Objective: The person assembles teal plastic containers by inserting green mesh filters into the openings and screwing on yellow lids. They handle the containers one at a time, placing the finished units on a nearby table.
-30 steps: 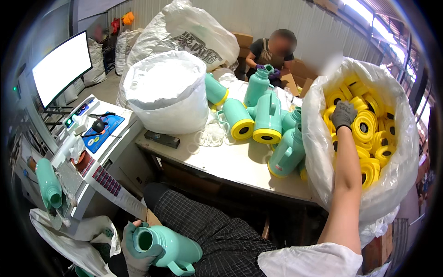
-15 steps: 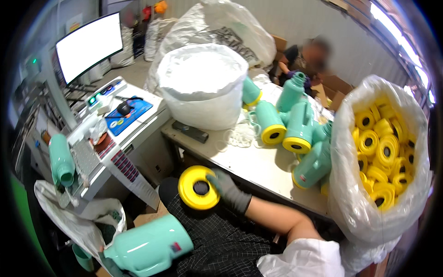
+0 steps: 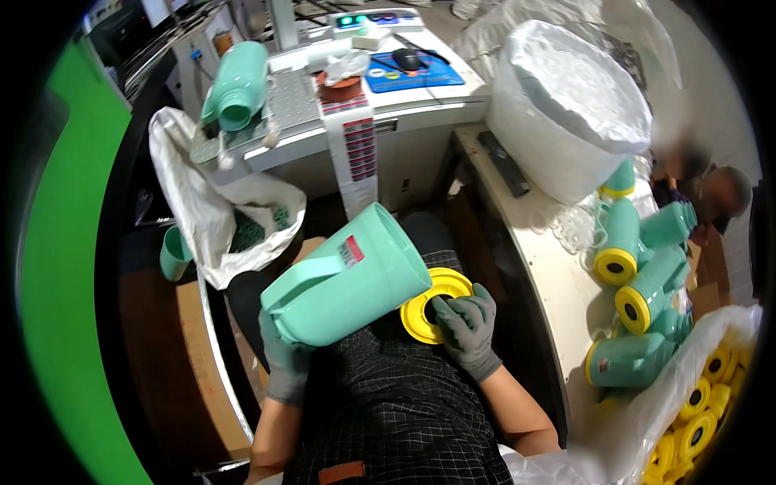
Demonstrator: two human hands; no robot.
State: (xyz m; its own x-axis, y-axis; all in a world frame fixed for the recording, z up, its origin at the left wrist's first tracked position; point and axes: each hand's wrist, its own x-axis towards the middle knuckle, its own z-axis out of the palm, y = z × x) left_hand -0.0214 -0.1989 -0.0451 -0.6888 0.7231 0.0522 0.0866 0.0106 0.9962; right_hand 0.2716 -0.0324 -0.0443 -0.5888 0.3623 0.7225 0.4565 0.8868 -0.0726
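Over my lap I hold a mint-green jug shell (image 3: 356, 279) with a handle and a small red label, tilted with its wide end toward the right. My gloved left hand (image 3: 284, 356) is closed round its narrow end, the fingers partly hidden behind it. My gloved right hand (image 3: 470, 330) grips a round yellow base cap (image 3: 422, 318) with a black centre, just below the jug's wide end. Part of the cap is behind the jug, and I cannot tell whether the two touch.
At right, a table (image 3: 525, 226) bears several green jugs (image 3: 651, 287) with yellow bases, beside a bag of yellow caps (image 3: 697, 428) and a large white sack (image 3: 566, 113). Ahead, a green jug (image 3: 241, 85) lies on a machine bench. Another person (image 3: 699, 206) sits beyond the table.
My view has swung left. The jug has come round over my lap, and my left hand on it now shows. The yellow cap in my right hand is now close to the jug's wide end.
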